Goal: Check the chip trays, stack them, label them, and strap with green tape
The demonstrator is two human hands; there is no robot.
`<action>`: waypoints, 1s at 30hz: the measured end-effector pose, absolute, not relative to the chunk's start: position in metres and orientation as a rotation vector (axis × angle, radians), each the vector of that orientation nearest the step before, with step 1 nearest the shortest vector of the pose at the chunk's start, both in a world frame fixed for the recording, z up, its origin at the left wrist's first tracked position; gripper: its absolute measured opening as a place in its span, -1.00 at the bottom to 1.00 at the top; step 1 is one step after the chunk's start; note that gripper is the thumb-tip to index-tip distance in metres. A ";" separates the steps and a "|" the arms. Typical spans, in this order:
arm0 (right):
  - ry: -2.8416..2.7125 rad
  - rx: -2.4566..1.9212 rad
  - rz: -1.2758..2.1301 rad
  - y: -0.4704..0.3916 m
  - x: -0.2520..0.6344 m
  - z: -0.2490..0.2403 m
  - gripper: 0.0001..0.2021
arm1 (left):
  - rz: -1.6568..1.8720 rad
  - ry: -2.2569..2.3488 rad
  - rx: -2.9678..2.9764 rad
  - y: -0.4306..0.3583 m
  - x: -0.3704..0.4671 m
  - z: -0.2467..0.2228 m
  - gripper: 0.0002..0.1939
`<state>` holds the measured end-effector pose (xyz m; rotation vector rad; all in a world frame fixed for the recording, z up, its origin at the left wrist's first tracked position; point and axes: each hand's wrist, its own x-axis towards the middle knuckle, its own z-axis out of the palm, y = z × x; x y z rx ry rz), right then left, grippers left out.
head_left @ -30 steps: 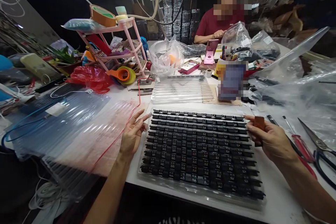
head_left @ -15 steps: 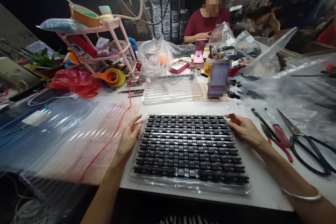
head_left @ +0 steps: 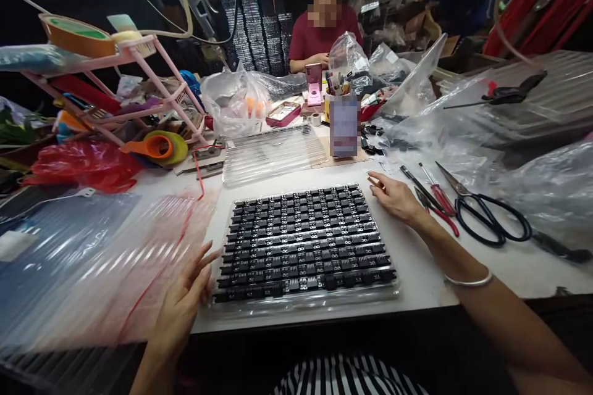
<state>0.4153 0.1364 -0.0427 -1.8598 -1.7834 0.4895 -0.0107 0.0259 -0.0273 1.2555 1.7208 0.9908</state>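
A clear ribbed plastic tray (head_left: 282,305) lies on the white table, filled with rows of small black electronic modules (head_left: 301,241). At its front left corner is my left hand (head_left: 183,293), fingers stretched and slightly apart, by the tray's edge; I cannot tell whether it touches. My right hand (head_left: 396,197) is off the tray's far right corner, thumb and fingers bent around a small brown piece that is mostly hidden.
To the right lie scissors (head_left: 486,210), red-handled pliers (head_left: 440,216) and a screwdriver (head_left: 438,191). Behind the tray are an empty clear tray (head_left: 273,154) and a phone (head_left: 345,126). Plastic sheets (head_left: 106,247) cover the left side. A person (head_left: 324,37) sits opposite.
My view has turned to the right. The tray now sits slightly turned; my right hand has come away from its edge, and my left hand has slid down toward its near corner.
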 end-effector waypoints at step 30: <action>-1.267 -1.537 0.836 -0.007 0.368 -0.053 -0.52 | 1.163 1.838 1.096 0.008 -0.031 -0.061 -0.38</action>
